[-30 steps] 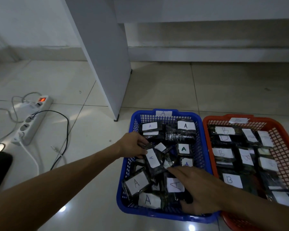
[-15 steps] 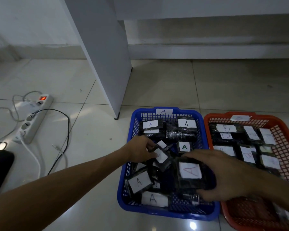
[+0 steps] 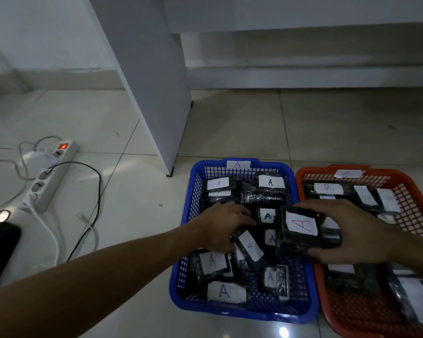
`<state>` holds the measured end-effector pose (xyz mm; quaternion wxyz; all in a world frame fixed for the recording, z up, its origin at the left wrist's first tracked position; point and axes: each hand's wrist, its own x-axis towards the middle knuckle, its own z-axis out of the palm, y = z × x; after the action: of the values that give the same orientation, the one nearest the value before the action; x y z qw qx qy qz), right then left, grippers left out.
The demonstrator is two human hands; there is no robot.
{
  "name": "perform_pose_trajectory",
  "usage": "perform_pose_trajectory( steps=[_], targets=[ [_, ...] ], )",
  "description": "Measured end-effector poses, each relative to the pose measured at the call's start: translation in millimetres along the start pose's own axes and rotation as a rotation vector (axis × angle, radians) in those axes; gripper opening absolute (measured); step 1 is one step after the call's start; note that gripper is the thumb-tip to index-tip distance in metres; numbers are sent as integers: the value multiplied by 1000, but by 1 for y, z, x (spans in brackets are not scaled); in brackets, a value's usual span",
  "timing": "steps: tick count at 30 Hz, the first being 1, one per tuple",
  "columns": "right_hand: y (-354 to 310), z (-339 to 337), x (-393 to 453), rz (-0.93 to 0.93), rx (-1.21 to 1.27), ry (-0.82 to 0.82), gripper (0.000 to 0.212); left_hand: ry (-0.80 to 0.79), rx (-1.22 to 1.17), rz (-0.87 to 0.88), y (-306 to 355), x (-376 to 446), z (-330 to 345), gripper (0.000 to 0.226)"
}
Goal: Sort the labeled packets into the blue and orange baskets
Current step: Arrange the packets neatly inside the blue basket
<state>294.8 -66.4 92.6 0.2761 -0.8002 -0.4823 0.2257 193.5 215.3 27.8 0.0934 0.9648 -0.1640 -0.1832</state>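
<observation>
Two baskets sit side by side on the tiled floor (image 3: 230, 123) in front of me, the blue basket (image 3: 181, 269) on the left and the orange basket (image 3: 327, 301) touching it on the right. Nearest me in the blue one I see dark packets with white paper labels marked A, one flat at the front edge (image 3: 226, 292) and others overlapping behind it. My left hand (image 3: 224, 224) reaches into the middle of the blue basket, fingers curled down over a tilted packet (image 3: 249, 245); I cannot tell whether it actually grips it. My right hand (image 3: 352, 236) is clenched around a dark packet with a red A on its label (image 3: 302, 225), thumb under its near edge and fingers over the far edge, held above the seam between the two baskets, mostly over the blue side. Beneath that arm, the orange basket holds packets whose labels are blurred; one further back reads B (image 3: 329, 189). Each basket carries a paper tag on its far rim, the blue one marked A (image 3: 238, 164). Off to the left lies a white power strip (image 3: 48, 178) with a lit red switch and trailing cables. Beyond the baskets, a white furniture panel (image 3: 152, 81) stands on the floor.
</observation>
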Motion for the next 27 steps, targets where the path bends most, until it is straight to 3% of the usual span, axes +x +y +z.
perform_pose_trajectory(
  steps=[3, 6, 8, 14, 20, 27],
  targets=[
    [5, -1, -1, 4, 5, 21, 71, 2, -154, -99, 9, 5, -4, 82],
    [12, 1, -5, 26, 19, 19, 72, 42, -462, -404, 16, 8, -2, 43],
    [16, 5, -10, 33, 19, 25, 72, 39, -458, -453, 13, 10, 8, 30],
    [21, 6, -18, 50, 55, 42, 77, 64, -738, -571, 2, 13, 8, 52],
    [16, 0, -33, 61, 74, 96, 77, 180, -1439, -557, 1, 23, 0, 43],
    [18, 2, -49, 100, 102, 99, 83, 189, -1494, -617, 13, 56, 0, 44]
  ],
)
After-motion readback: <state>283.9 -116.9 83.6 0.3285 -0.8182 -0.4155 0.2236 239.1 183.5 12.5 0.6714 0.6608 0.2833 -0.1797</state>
